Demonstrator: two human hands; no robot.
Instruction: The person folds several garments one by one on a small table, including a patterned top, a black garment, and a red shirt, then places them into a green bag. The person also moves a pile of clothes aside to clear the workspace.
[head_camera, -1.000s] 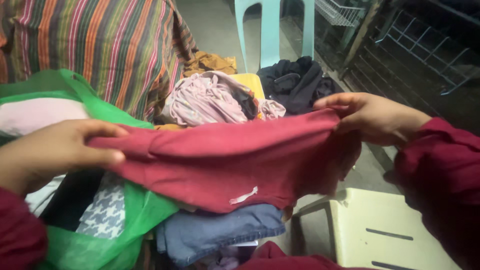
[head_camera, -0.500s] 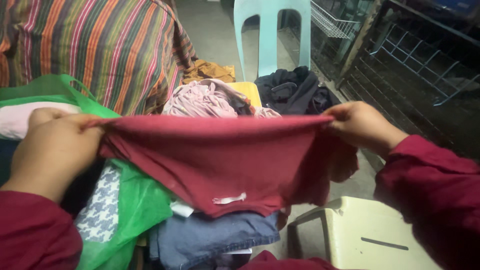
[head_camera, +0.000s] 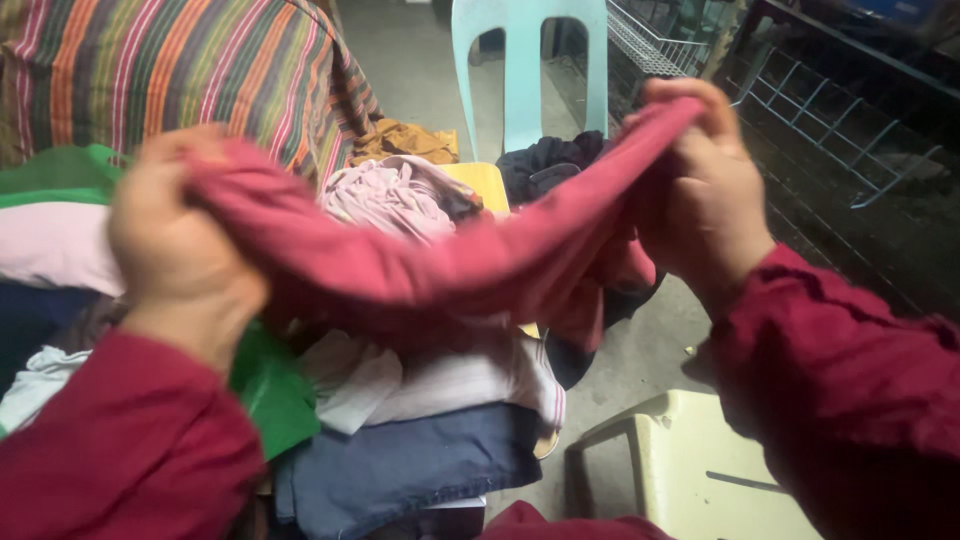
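Note:
A dark red garment (head_camera: 450, 270) hangs stretched between both my hands, bunched into a sagging band. My left hand (head_camera: 180, 240) grips its left end at chest height. My right hand (head_camera: 700, 190) pinches the other end higher up, on the right. Both my sleeves are dark red. Below the garment lies a pile of clothes: a pale striped piece (head_camera: 450, 375) on top of a folded blue denim piece (head_camera: 400, 470).
A green bag (head_camera: 270, 390) with clothes sits at left, a striped cloth (head_camera: 180, 70) behind it. A lilac garment (head_camera: 390, 195), a brown one (head_camera: 400, 140) and dark clothes (head_camera: 545, 165) lie beyond, by a pale blue plastic chair (head_camera: 525, 70). A cream plastic stool (head_camera: 700, 470) stands at bottom right.
Both hands have lifted the red garment upward and bunched it, the right hand rising highest. The pale striped piece beneath it has come into sight.

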